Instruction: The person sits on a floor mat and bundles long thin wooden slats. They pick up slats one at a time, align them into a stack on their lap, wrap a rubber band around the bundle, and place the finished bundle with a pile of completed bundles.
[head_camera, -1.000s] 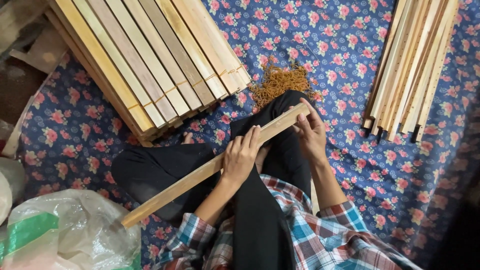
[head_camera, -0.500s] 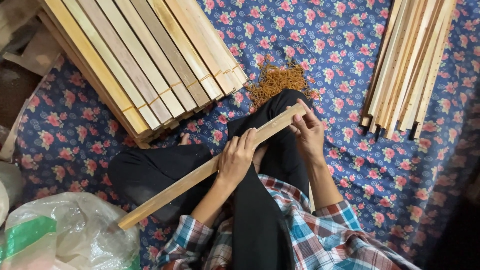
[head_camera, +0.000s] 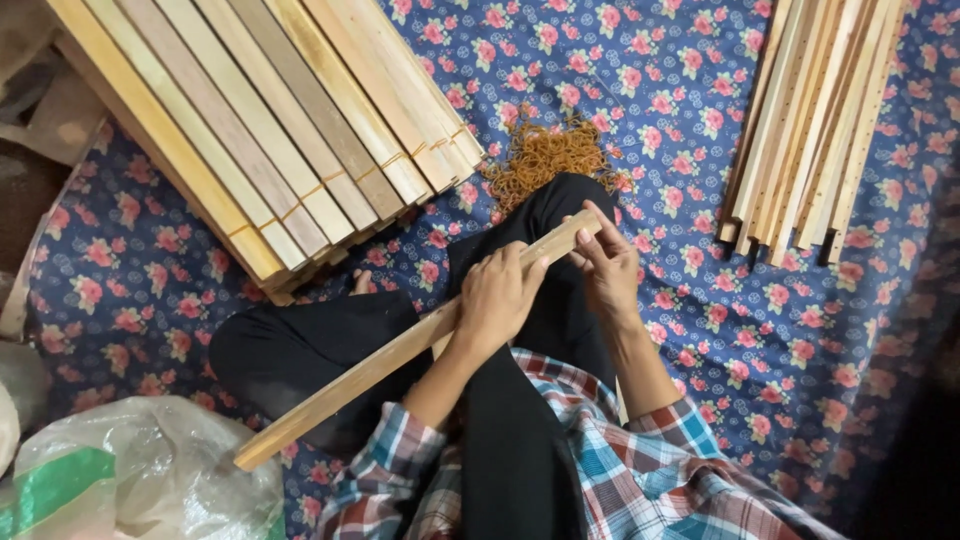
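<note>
I sit cross-legged in black trousers on a blue flowered cloth (head_camera: 700, 330). A bundle of long wooden slats (head_camera: 370, 368) lies slantwise across my lap, its far end up to the right. My left hand (head_camera: 497, 298) wraps around the bundle near its upper part. My right hand (head_camera: 608, 270) pinches the bundle's far end with its fingertips. Just beyond that end lies a heap of orange rubber bands (head_camera: 545, 155) on the cloth.
A stack of banded slat bundles (head_camera: 270, 130) lies at the upper left. Loose thin slats (head_camera: 815, 120) lie at the upper right. A clear plastic bag (head_camera: 130, 475) with green print sits at the lower left.
Both hands keep their hold on the bundle; it has barely shifted. The view has moved slightly.
</note>
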